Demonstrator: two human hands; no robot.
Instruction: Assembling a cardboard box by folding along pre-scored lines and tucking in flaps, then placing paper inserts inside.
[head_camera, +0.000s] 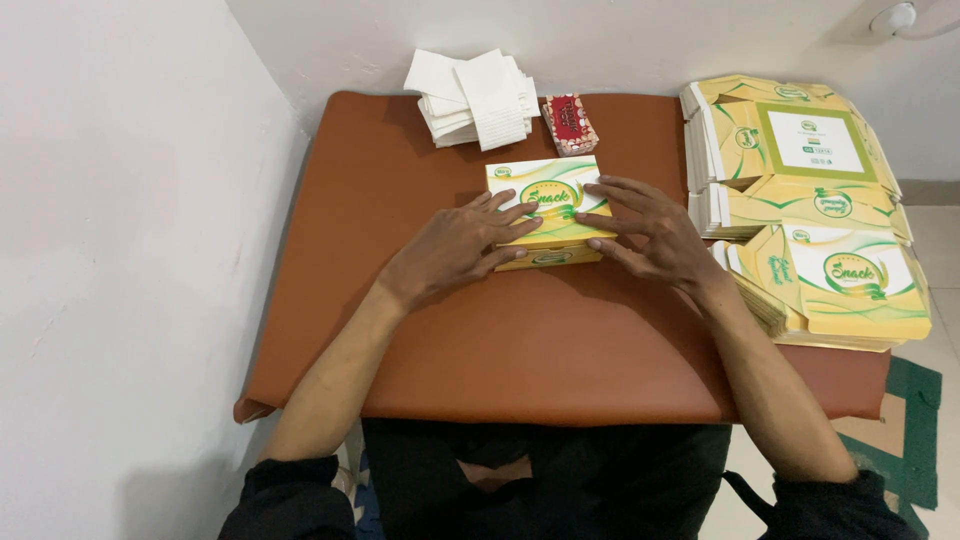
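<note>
Head view, looking down over a brown bench (560, 340). Nearest the viewer, two forearms in dark sleeves reach forward from the lower edge. The left hand (455, 245) lies palm down with fingers spread, its fingertips resting on the lid of a small yellow-and-green carton (545, 190); the right hand (645, 230) mirrors it, fingers splayed and flat on the lid's right half. Neither hand grips: both press lightly from above, and the thumbs sit near the carton's front wall. The carton stands closed at mid-bench, its long side toward the viewer.

The carton appears to be thin printed card, so it is judged light, fairly stiff along its folds yet easily dented on the broad lid; its glossy face may be slippery. The short end walls or bottom corners look like the safest places to take hold.

To the right, a stack of flat unfolded cartons (820, 270) lies near the bench edge, with a second stack (790, 145) behind it. Farther back, a small red packet (568, 124) lies just beside a heap of folded white paper (475, 100) against the wall.
</note>
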